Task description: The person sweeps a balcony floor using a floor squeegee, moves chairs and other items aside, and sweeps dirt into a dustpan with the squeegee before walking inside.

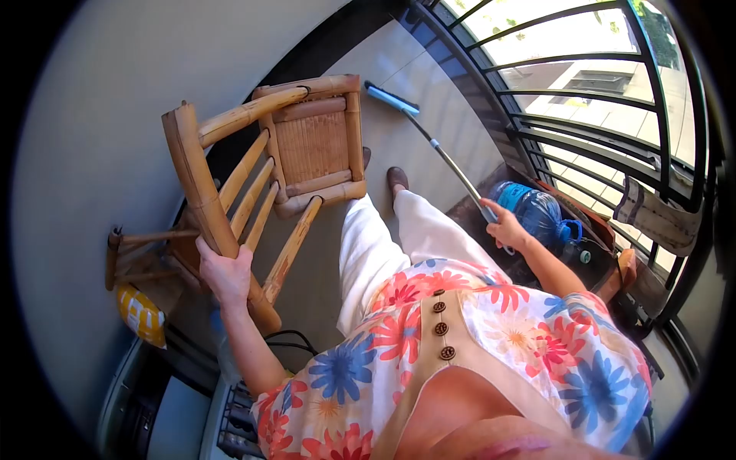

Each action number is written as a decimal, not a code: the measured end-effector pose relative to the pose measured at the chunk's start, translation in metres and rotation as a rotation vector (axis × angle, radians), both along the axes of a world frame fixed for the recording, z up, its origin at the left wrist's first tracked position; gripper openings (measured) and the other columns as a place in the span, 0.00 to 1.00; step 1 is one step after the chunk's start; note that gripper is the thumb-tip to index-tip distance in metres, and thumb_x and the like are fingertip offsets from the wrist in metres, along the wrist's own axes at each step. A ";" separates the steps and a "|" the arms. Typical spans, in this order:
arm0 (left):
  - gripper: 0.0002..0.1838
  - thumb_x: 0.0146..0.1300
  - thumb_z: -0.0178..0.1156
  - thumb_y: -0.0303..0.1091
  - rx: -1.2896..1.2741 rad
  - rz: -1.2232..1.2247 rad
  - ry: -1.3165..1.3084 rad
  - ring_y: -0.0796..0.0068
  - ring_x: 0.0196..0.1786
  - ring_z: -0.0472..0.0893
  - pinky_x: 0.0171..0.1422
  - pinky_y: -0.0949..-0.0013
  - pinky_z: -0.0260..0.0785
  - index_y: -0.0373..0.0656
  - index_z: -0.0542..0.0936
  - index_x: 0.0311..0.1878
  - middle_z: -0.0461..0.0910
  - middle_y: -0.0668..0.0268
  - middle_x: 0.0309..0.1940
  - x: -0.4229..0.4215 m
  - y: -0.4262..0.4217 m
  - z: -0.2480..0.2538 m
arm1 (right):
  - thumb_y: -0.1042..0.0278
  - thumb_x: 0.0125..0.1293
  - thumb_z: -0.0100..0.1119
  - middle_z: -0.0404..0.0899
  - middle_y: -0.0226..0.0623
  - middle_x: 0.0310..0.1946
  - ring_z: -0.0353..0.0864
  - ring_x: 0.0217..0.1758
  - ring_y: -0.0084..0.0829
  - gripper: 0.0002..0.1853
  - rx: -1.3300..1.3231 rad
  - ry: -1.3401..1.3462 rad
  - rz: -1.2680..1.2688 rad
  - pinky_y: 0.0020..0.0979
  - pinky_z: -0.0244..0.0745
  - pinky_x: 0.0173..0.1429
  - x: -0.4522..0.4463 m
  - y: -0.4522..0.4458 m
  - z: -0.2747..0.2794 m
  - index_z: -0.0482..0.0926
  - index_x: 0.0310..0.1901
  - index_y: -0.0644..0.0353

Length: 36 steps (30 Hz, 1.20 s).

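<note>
My left hand (228,272) is wrapped round the thick top rail of a bamboo chair (313,140). The chair is tilted, with its seat panel facing me and its slatted back toward my left arm. On the other side, my right hand (507,228) grips the handle of a push broom (454,166). Its metal pole runs forward to a light-blue head with dark bristles, which rests on the grey floor (387,57). My feet stand between the chair and the broom pole.
At right, a large blue water bottle (537,213) lies beside a black barred railing (590,98). A cloth (661,217) hangs from the bars. A smaller bamboo stool (157,249) and a yellow-and-white packet (141,315) sit by the left wall (115,130).
</note>
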<state>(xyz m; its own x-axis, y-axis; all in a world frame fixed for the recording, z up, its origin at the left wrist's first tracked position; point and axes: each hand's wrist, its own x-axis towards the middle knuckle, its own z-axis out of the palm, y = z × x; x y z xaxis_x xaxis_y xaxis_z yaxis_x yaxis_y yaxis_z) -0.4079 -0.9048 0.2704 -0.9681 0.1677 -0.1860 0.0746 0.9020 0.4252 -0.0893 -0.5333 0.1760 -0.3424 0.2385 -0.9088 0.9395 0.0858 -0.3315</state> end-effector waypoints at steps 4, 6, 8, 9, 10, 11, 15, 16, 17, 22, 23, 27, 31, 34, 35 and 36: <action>0.27 0.39 0.60 0.30 -0.005 0.128 0.102 0.45 0.40 0.73 0.46 0.56 0.65 0.31 0.65 0.45 0.74 0.45 0.35 0.075 0.020 0.012 | 0.78 0.47 0.48 0.73 0.42 0.21 0.73 0.12 0.29 0.32 0.165 0.101 0.032 0.29 0.69 0.17 -0.010 0.073 -0.022 0.59 0.60 0.58; 0.27 0.39 0.60 0.31 0.023 0.193 0.119 0.45 0.40 0.73 0.46 0.57 0.65 0.31 0.65 0.44 0.74 0.45 0.35 0.104 0.021 0.012 | 0.77 0.48 0.48 0.74 0.45 0.23 0.74 0.13 0.31 0.31 0.289 0.165 0.112 0.29 0.70 0.18 -0.039 0.105 -0.068 0.58 0.59 0.61; 0.26 0.39 0.60 0.31 -0.013 0.250 0.105 0.45 0.40 0.74 0.46 0.57 0.65 0.30 0.66 0.44 0.74 0.45 0.34 0.125 0.021 0.015 | 0.77 0.49 0.47 0.75 0.48 0.26 0.76 0.16 0.32 0.30 0.340 0.182 0.160 0.30 0.72 0.20 -0.084 0.118 -0.087 0.58 0.58 0.64; 0.26 0.38 0.60 0.31 -0.015 0.254 0.117 0.45 0.39 0.74 0.46 0.57 0.65 0.30 0.66 0.43 0.74 0.45 0.34 0.137 0.040 0.015 | 0.78 0.49 0.46 0.75 0.49 0.27 0.77 0.17 0.33 0.29 0.341 0.192 0.143 0.31 0.73 0.21 -0.090 0.141 -0.085 0.58 0.57 0.65; 0.26 0.38 0.60 0.31 -0.022 0.281 0.104 0.45 0.39 0.74 0.46 0.57 0.65 0.30 0.66 0.43 0.74 0.45 0.34 0.147 0.028 0.013 | 0.79 0.50 0.44 0.75 0.51 0.29 0.78 0.18 0.35 0.28 0.300 0.141 0.183 0.31 0.74 0.21 -0.092 0.133 -0.089 0.57 0.57 0.66; 0.26 0.38 0.60 0.31 -0.025 0.309 0.090 0.45 0.39 0.74 0.45 0.57 0.65 0.30 0.66 0.42 0.74 0.45 0.34 0.158 0.020 0.011 | 0.80 0.49 0.42 0.76 0.54 0.30 0.78 0.19 0.37 0.29 0.259 0.108 0.284 0.32 0.75 0.22 -0.080 0.127 -0.094 0.55 0.58 0.66; 0.26 0.37 0.60 0.32 -0.152 0.391 0.054 0.45 0.39 0.73 0.45 0.56 0.65 0.29 0.66 0.42 0.74 0.44 0.33 0.203 -0.008 0.015 | 0.78 0.47 0.43 0.74 0.61 0.39 0.79 0.33 0.47 0.39 0.107 -0.091 0.585 0.38 0.75 0.38 0.007 0.078 -0.075 0.45 0.65 0.59; 0.26 0.37 0.60 0.32 -0.171 0.417 0.015 0.44 0.39 0.74 0.44 0.56 0.65 0.29 0.66 0.42 0.74 0.44 0.32 0.210 -0.014 0.013 | 0.78 0.47 0.47 0.77 0.53 0.31 0.79 0.25 0.41 0.38 0.132 0.063 0.636 0.35 0.75 0.30 0.034 0.081 -0.086 0.49 0.64 0.58; 0.26 0.37 0.60 0.32 -0.189 0.442 -0.027 0.44 0.38 0.74 0.44 0.56 0.65 0.29 0.66 0.42 0.74 0.44 0.32 0.219 -0.020 0.011 | 0.78 0.47 0.48 0.75 0.48 0.27 0.78 0.21 0.38 0.38 0.041 0.043 0.550 0.33 0.73 0.27 0.031 0.084 -0.070 0.51 0.64 0.58; 0.34 0.36 0.59 0.31 -0.360 0.543 -0.207 0.44 0.41 0.74 0.47 0.57 0.65 0.27 0.63 0.51 0.73 0.42 0.35 0.250 -0.058 0.016 | 0.81 0.46 0.50 0.67 0.31 0.13 0.66 0.09 0.21 0.34 -0.137 0.130 0.139 0.23 0.61 0.12 -0.019 0.092 -0.005 0.59 0.61 0.60; 0.37 0.36 0.59 0.32 -0.347 0.596 -0.277 0.44 0.43 0.73 0.49 0.57 0.65 0.26 0.61 0.54 0.73 0.41 0.38 0.255 -0.060 0.021 | 0.80 0.47 0.50 0.66 0.31 0.13 0.66 0.10 0.23 0.35 -0.126 0.194 0.075 0.25 0.61 0.13 -0.024 0.100 -0.021 0.58 0.61 0.58; 0.32 0.37 0.59 0.30 -0.267 0.560 -0.184 0.45 0.38 0.75 0.42 0.56 0.68 0.28 0.62 0.50 0.75 0.43 0.33 0.282 -0.098 0.004 | 0.79 0.48 0.48 0.68 0.34 0.15 0.67 0.11 0.24 0.36 0.181 0.247 0.044 0.27 0.63 0.14 -0.112 0.107 -0.099 0.54 0.63 0.60; 0.33 0.38 0.59 0.30 -0.286 0.608 -0.252 0.43 0.38 0.75 0.44 0.56 0.68 0.26 0.62 0.50 0.74 0.42 0.32 0.288 -0.103 0.007 | 0.72 0.48 0.54 0.67 0.31 0.12 0.69 0.14 0.27 0.08 0.145 0.103 -0.023 0.33 0.62 0.14 -0.241 0.080 -0.149 0.68 0.15 0.53; 0.34 0.38 0.59 0.30 -0.333 0.488 -0.195 0.42 0.41 0.73 0.48 0.56 0.66 0.25 0.61 0.52 0.73 0.40 0.35 0.300 -0.117 0.005 | 0.72 0.49 0.52 0.69 0.39 0.23 0.71 0.25 0.35 0.10 0.173 0.102 0.165 0.34 0.64 0.26 -0.246 0.001 -0.174 0.62 0.33 0.59; 0.34 0.38 0.59 0.29 -0.263 0.508 -0.214 0.42 0.43 0.72 0.49 0.57 0.65 0.25 0.61 0.52 0.73 0.40 0.37 0.308 -0.122 0.007 | 0.71 0.49 0.52 0.70 0.43 0.28 0.71 0.31 0.37 0.16 0.234 0.102 0.406 0.36 0.65 0.31 -0.222 -0.021 -0.182 0.59 0.39 0.58; 0.35 0.38 0.59 0.29 -0.169 0.508 -0.224 0.42 0.45 0.71 0.51 0.57 0.64 0.25 0.61 0.52 0.72 0.40 0.39 0.312 -0.128 0.002 | 0.70 0.49 0.53 0.70 0.46 0.32 0.71 0.36 0.40 0.22 0.273 0.082 0.585 0.38 0.65 0.36 -0.196 -0.043 -0.182 0.55 0.45 0.57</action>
<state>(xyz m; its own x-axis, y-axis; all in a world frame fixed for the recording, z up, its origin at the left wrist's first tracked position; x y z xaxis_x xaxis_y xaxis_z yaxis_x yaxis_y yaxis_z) -0.0962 -1.0332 0.2725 -0.8531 -0.3576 -0.3798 -0.4610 0.8577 0.2279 -0.2852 -0.5766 -0.0059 -0.5516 0.2100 -0.8073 0.6847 0.6667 -0.2944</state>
